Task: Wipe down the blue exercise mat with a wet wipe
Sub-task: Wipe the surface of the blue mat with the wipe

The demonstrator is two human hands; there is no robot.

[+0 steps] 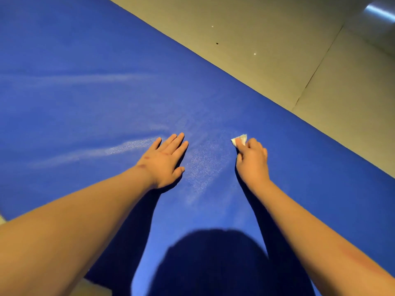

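Nearest the camera, a dark head-shaped shadow [213, 263] is cast across the blue exercise mat [85, 60], which is spread flat and fills most of the view. Two bare forearms are stretched forward over it, each trailed by a shadow of its own.

And there, the left hand [164, 161] is laid palm down on the mat, fingers straight and close together, nothing held. To its right, across a band of bare mat, the right hand [252, 163] is seen with fingers curled, and the wet wipe [239, 139] is pinched at the fingertips and pressed onto the mat. Only a small white crumpled corner of it is shown past the fingers.

Between the two hands a pale, speckled sheen [201, 165] is picked out by the light. Pale streaks [128, 146] are drawn leftward from the left hand's fingers, and a longer, fainter one is seen farther up the mat.

Beyond that, the mat's far edge is run diagonally from the top centre down to the right side. Past it, a beige floor [277, 50] is seen, crossed by a thin seam [316, 69] and dotted with a few small specks. A bright glint [378, 10] is caught in the top right corner.
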